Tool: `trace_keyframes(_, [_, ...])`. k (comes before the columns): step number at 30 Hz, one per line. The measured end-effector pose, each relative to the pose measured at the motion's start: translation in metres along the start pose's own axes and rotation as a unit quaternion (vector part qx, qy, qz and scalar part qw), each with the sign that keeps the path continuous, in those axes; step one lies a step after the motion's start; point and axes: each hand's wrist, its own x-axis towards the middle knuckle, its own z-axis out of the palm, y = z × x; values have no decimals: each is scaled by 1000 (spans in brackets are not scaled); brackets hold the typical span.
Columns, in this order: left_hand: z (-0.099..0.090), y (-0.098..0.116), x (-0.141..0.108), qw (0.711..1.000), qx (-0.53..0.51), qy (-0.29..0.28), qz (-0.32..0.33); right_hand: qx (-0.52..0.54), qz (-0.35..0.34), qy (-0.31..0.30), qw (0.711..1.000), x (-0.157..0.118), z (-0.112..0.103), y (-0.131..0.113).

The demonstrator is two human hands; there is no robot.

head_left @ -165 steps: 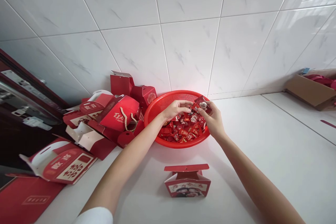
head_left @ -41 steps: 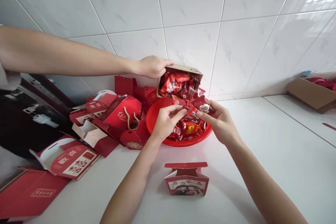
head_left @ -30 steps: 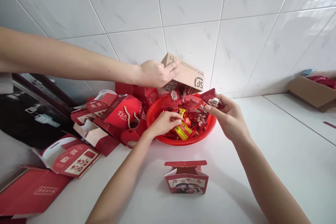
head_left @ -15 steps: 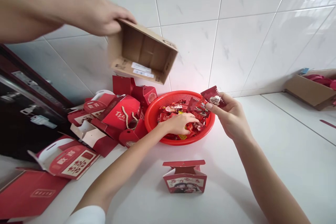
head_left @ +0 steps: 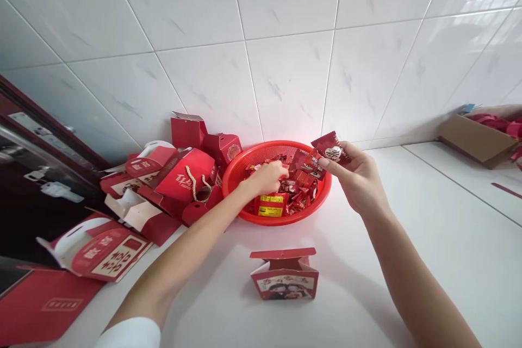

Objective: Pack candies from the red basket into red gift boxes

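Observation:
My left hand [head_left: 269,178] reaches into a red plastic basket [head_left: 281,221] full of small red-wrapped candies [head_left: 299,193]. Its fingers are curled together over the pile, and whatever they pinch is hidden. Beside the left hand lies a packet with a yellow label [head_left: 272,205]. At the basket's right rim, my right hand [head_left: 361,176] grips several red candy packets [head_left: 329,147] between thumb and fingers, fanned out. In front of the basket stands a small red gift box [head_left: 285,283] with its top open.
Several red gift boxes [head_left: 185,176] are heaped left of the basket, some with rope handles. Larger red cartons [head_left: 106,247] lie at the front left. A cardboard box [head_left: 475,136] with red ribbon stands at the far right. The tiled wall [head_left: 293,87] rises behind.
Another person's hand with the brown cardboard box has left the view. My left hand has shifted left and up within the basket, uncovering the yellow label. My right hand keeps its packets.

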Motion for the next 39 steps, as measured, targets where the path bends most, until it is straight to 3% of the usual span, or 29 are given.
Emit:
trace_keyframes(3, [-8,-25,-6,998,9,14,-60,-1,-2,6,1000,0,1,0])
trace_keyframes(6, [-10,-37,-11,997,11,8,-78,-6,-1,8,1000,0,2,1])
trace_keyframes(9, [-9,-33,-11,997,10,19,-76,-5,-1,1,1000,0,3,1])
trace_keyframes(13, [-3,-20,1,998,-51,37,-11,-11,1,-2,1000,0,2,1])
trace_keyframes(21, [19,-16,29,990,-142,-20,3,-10,2,-2,1000,0,2,2])
trace_keyframes(28, [4,-47,13,962,-258,78,-35,-19,-3,9,1000,3,0,1])
trace_keyframes(30, [0,-51,4,945,-305,109,-46,-19,-3,12,1000,4,0,3])
trace_keyframes(32, [-2,-49,-5,908,-393,135,-57,-19,-2,15,1000,6,-1,6])
trace_keyframes(35, [-4,-37,-19,828,-530,159,-86,-22,-3,26,999,8,-1,11])
trace_keyframes(39, [-10,-15,-37,776,-595,190,-90,-10,1,53,999,9,1,17])
